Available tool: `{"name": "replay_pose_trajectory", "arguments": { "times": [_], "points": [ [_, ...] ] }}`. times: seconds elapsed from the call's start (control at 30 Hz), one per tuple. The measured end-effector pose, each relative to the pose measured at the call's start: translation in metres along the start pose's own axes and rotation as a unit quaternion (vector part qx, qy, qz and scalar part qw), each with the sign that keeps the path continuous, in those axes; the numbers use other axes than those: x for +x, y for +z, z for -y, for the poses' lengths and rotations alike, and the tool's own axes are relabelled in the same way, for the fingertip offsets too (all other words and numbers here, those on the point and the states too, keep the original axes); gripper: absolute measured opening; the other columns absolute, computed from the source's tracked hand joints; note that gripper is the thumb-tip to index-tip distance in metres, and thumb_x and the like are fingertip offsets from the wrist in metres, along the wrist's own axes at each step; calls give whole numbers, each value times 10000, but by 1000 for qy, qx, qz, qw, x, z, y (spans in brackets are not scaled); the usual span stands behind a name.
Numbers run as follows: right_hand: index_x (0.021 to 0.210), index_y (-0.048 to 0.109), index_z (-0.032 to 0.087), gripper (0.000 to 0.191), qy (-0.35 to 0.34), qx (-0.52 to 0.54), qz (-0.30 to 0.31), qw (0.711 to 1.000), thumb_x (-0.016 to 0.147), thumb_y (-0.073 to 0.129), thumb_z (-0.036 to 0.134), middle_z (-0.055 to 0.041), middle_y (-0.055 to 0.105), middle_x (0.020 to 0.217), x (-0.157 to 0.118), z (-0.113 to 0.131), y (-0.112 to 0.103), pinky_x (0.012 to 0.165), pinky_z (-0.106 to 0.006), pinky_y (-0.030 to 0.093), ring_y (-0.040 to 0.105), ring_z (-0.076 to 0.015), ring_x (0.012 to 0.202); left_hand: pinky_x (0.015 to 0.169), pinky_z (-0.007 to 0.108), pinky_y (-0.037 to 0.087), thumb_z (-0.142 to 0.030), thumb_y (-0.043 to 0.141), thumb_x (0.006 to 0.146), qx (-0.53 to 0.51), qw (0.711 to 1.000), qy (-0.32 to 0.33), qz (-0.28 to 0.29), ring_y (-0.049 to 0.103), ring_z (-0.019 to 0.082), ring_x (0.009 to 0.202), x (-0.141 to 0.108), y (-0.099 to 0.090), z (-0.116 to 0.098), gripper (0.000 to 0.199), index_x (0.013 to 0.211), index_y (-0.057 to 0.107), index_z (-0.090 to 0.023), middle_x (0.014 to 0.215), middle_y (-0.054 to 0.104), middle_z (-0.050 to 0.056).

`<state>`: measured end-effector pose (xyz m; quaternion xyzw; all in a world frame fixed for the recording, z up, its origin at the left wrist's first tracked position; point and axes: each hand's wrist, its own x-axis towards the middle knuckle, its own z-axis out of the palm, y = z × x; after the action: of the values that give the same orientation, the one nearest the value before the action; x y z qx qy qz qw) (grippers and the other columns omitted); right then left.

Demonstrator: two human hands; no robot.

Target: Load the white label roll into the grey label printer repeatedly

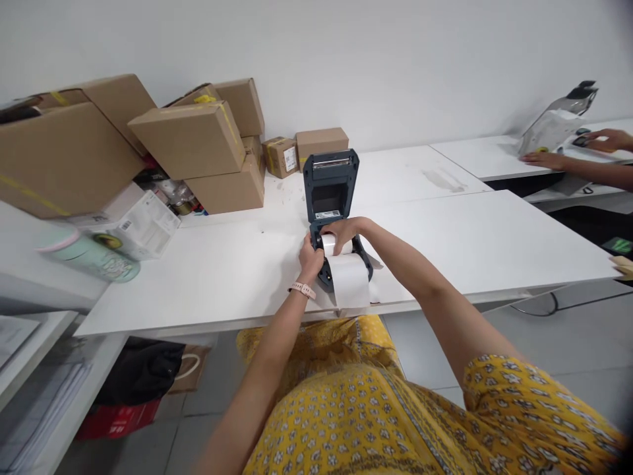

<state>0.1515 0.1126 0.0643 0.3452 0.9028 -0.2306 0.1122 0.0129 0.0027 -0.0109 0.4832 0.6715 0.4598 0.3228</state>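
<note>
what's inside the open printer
A white paper roll, its end hanging out the front. The right hand covers part of it; whatever lies beneath the roll is hidden.

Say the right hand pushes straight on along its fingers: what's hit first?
Most likely the white paper roll inside the open printer; the right hand's fingers already seem to touch it. Exact depth is unclear from this one view.

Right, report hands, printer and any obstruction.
Left hand on open printer, left side. Right hand on paper roll inside. Paper strip draped over front edge; no obstruction visible.
</note>
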Motion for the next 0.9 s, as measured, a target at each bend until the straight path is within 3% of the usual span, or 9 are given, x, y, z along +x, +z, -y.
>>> {"name": "replay_pose_trajectory", "arguments": {
  "times": [0.1,0.2,0.27,0.37,0.47,0.6,0.7,0.8,0.9],
  "points": [
    [1448,599,223,949,-82,63,-48,994,570,906,412,-87,653,1457,-30,-8,-8,1088,-463,545,648,-357,1284,1169,442,446,-63,602,730,9,1000,7,3,611,313,1348,-2,-1,2,766,1478,541,-216,1416,685,90],
    [1533,505,304,975,-170,148,-151,962,657,869,535,-41,596,1524,-87,-24,-15,1142,-457,509,584,-321,1373,1165,439,452,-77,597,747,-5,1000,6,6,621,301,1335,-2,-1,4,759,1490,527,-213,1425,678,94],
    [1556,480,303,1001,-163,196,-233,939,676,856,599,-57,537,1580,-128,-38,-14,1160,-466,493,524,-336,1438,1183,423,436,-78,603,750,-15,1000,3,0,615,286,1347,-2,1,6,758,1492,525,-212,1445,666,93],
    [1557,481,287,1012,-90,237,-327,910,674,875,585,-96,442,1651,-168,-66,3,1145,-486,499,441,-370,1504,1195,396,426,-72,604,751,-24,1000,2,-7,608,271,1362,-1,3,9,762,1498,520,-200,1471,647,97],
    [1539,502,257,970,-15,277,-355,893,678,876,503,-140,464,1628,-170,-93,33,1102,-499,525,476,-389,1470,1192,393,430,-66,597,753,-24,1000,0,-6,609,272,1363,0,4,10,767,1506,513,-185,1474,645,106],
    [1529,497,194,954,50,337,-359,869,664,844,395,-184,565,1522,-135,-115,75,1049,-484,556,609,-364,1305,1194,400,430,-63,604,742,-24,1000,-9,-6,598,272,1375,1,4,10,788,1511,509,-208,1482,641,94],
    [1515,496,145,937,77,362,-361,856,672,822,392,-209,541,1533,-117,-119,92,1072,-507,534,626,-357,1278,1189,407,440,-64,605,738,-36,999,-6,-6,609,273,1360,2,5,13,784,1504,517,-206,1473,646,100],
    [1548,463,206,981,67,372,-337,862,672,853,409,-182,482,1606,-121,-121,86,1159,-538,459,534,-359,1420,1192,415,440,-64,603,738,-45,999,3,-7,617,275,1349,3,5,16,768,1489,532,-210,1448,664,96],
    [1572,430,319,901,24,363,-345,865,767,817,439,-105,459,1647,-130,-122,59,1227,-530,381,440,-310,1518,1194,403,441,-66,603,746,-48,999,3,-5,610,272,1357,5,7,20,770,1496,525,-219,1452,661,88]
  ]
}}
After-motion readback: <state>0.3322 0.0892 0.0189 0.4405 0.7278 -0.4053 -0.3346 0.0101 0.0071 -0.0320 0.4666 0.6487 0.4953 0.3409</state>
